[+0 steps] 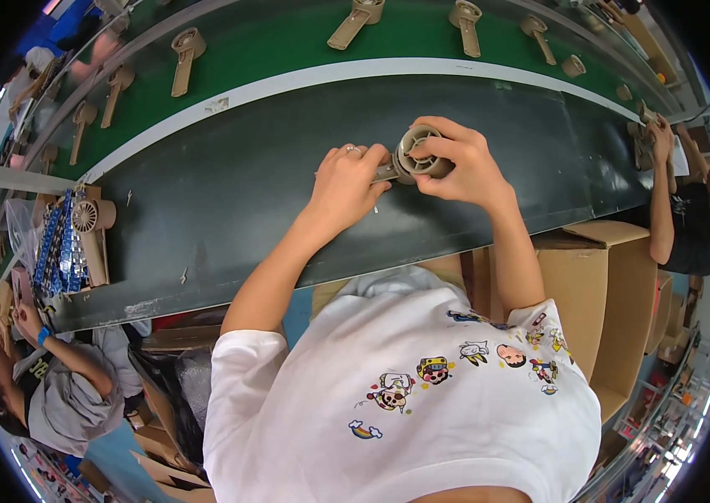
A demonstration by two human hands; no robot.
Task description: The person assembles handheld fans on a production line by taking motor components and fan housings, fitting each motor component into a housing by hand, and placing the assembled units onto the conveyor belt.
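Observation:
My right hand (462, 163) wraps around the round head of a beige handheld fan body (418, 156), held just above the dark work surface (229, 193). My left hand (346, 180), with a ring on one finger, grips the fan's handle end from the left. The fan's circular grille faces up between the two hands. Both forearms reach up from my white printed T-shirt.
A green conveyor belt (271, 38) behind carries several beige fan bodies (185, 52). Another fan (91, 220) and blue packets (57, 243) lie at the left. Cardboard boxes (614, 285) stand at my right. Other people work at the left (53, 377) and right (690, 210).

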